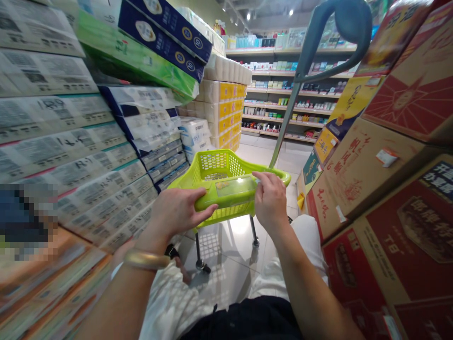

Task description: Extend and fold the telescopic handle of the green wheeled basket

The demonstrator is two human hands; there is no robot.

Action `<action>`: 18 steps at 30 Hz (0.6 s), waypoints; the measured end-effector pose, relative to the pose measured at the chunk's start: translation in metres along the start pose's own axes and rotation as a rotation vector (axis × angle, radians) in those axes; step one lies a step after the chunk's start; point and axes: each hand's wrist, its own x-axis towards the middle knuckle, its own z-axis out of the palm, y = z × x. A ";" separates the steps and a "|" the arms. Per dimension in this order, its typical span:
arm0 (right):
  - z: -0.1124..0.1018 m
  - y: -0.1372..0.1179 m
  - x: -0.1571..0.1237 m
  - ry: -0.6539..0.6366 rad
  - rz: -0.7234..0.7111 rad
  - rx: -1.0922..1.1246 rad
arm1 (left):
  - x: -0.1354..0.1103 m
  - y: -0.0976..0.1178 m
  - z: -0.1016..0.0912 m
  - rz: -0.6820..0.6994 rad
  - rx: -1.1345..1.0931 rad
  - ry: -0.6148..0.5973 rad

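My left hand (179,208) grips the left end of the lime-green handle (208,198) of a small plastic shopping cart, with thumb and finger on opposite sides of it. Around the right part of the same handle, my right hand (272,198) is closed. The handle has a clear panel in its middle. In front of it sits the perforated green basket (226,163), in which I make out no goods. Thin legs with dark casters (202,266) stand on the tiles. A metal pole with a grey-blue loop grip (304,66) rises by the basket's right side.
Stacked paper packs (78,137) line the left, with green and navy packs (141,56) jutting out above. Cartons (368,165) crowd the right side. A pale tiled aisle (262,141) leads between them to shelves of small goods (290,75).
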 end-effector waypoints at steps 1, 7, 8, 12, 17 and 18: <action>0.001 -0.005 -0.002 -0.009 -0.024 0.019 | 0.000 -0.001 0.000 -0.002 0.003 -0.001; -0.001 0.001 0.000 -0.028 -0.008 0.007 | 0.001 -0.007 0.002 -0.023 -0.018 -0.005; -0.002 0.005 0.001 -0.020 0.013 -0.011 | 0.001 -0.007 0.002 -0.025 -0.025 -0.002; -0.005 0.009 0.002 -0.007 0.040 -0.048 | 0.001 -0.009 0.003 -0.031 -0.041 0.017; -0.003 -0.008 0.003 -0.071 -0.039 -0.038 | -0.001 -0.009 0.004 -0.025 -0.055 0.034; -0.002 -0.011 0.007 -0.094 -0.049 -0.052 | -0.001 -0.009 0.003 -0.021 -0.052 0.032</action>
